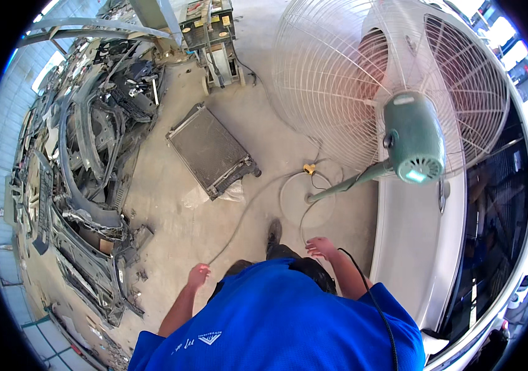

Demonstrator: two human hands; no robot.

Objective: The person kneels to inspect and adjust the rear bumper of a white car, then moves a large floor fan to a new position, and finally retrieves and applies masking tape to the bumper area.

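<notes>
Head view: hands [198,274] [320,247] half-curled, hold unclear; floor [251,117] spans scrap pile [81,157] to car edge [380,226].

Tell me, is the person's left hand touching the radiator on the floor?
Apart: the head view shows a strip of floor between the left hand and the radiator.

Open floor [171,232] runs from lower centre-left up to the radiator [208,150] left of centre, though a thin cable [234,233] crosses this lane diagonally. Right of centre, passage obstructed by round base [319,215] and slanting pole [350,183], fan cage [402,80] above, pale vehicle side [403,235] beyond; heaped scrap parts [88,154] block the left.
</notes>
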